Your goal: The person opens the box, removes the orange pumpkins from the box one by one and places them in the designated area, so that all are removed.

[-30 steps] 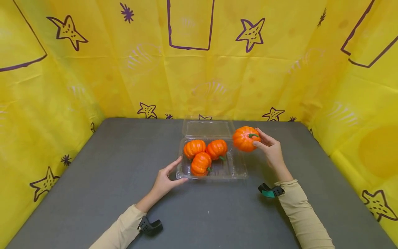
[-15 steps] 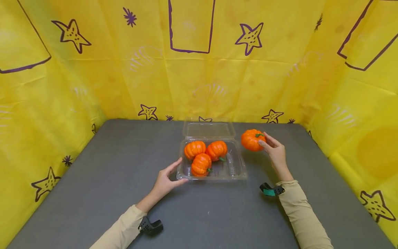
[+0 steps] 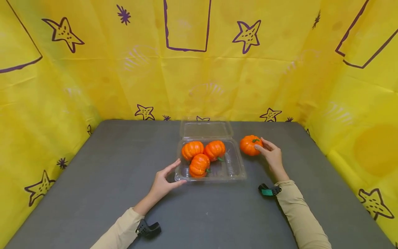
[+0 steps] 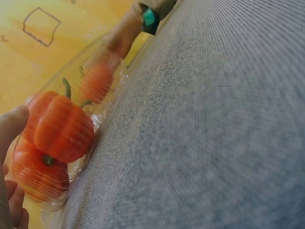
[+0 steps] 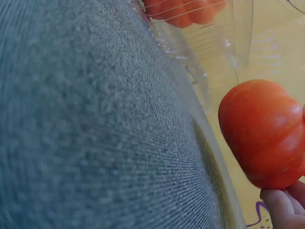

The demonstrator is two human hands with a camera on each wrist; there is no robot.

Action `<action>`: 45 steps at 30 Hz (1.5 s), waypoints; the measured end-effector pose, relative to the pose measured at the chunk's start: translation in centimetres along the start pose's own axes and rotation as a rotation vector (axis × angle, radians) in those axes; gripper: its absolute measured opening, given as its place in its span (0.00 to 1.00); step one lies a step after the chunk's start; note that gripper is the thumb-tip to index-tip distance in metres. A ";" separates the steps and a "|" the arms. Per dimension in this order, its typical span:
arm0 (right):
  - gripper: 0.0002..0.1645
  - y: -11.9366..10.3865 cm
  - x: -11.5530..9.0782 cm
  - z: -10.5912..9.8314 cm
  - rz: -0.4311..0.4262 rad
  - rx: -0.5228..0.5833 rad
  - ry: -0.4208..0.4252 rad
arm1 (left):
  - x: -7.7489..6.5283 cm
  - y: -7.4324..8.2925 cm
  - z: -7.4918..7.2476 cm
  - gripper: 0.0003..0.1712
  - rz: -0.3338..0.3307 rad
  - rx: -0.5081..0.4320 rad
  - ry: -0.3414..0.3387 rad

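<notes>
In the head view, a clear plastic clamshell container (image 3: 231, 178) lies with its lid (image 3: 206, 129) folded back. Three small orange pumpkins sit in it: one at back left (image 3: 192, 150), one at back right (image 3: 215, 150), one in front (image 3: 199, 165). My left hand (image 3: 162, 183) rests at its front left corner, thumb along the front and fingers by the left side. To the container's right, my right hand (image 3: 272, 157) holds another orange pumpkin (image 3: 249, 145) between thumb and fingers. In the right wrist view that pumpkin (image 5: 259, 133) appears slightly above the table.
A grey cloth-covered table (image 3: 130, 148) lies beneath everything. Yellow fabric walls (image 3: 186, 83) with starfish drawings enclose it at the back and both sides. Black bands with mounts, one on the left wrist (image 3: 149, 229) and one on the right (image 3: 269, 190), stick out over the table.
My right hand has carried its pumpkin to the right, away from over the container, and lowered it towards the table. My left hand and the three pumpkins in the container have stayed put.
</notes>
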State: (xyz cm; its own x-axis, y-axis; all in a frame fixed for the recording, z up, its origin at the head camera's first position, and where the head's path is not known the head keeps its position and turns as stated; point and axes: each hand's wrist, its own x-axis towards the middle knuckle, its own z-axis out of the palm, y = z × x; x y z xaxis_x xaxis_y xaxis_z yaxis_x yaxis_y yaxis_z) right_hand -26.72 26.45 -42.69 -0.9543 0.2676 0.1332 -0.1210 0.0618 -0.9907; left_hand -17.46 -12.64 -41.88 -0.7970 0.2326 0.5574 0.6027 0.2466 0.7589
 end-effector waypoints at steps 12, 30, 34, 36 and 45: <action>0.35 1.0 -0.7 -0.8 0.046 -0.069 -0.040 | -0.5 0.1 0.5 0.35 -0.014 -0.001 -0.001; 0.38 1.0 -0.3 -0.8 0.076 -0.138 -0.172 | -0.2 0.2 0.2 0.35 -0.008 0.012 -0.006; 0.40 1.1 -0.1 -0.7 0.067 -0.146 -0.260 | -0.2 0.2 0.1 0.35 -0.010 0.012 0.006; 0.40 1.1 0.0 -0.7 0.070 -0.141 -0.278 | -0.2 0.2 0.0 0.35 -0.006 0.012 0.008; 0.40 0.1 0.1 -0.9 0.016 -0.185 -0.257 | -0.1 0.0 0.0 0.35 -0.010 0.004 0.000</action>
State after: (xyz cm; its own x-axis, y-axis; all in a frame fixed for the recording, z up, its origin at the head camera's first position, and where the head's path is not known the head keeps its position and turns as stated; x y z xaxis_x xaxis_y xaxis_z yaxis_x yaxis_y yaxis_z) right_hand -26.57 27.39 -42.80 -0.9963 0.0200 0.0833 -0.0761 0.2394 -0.9679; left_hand -17.35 -12.68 -41.93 -0.8028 0.2304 0.5500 0.5952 0.2521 0.7630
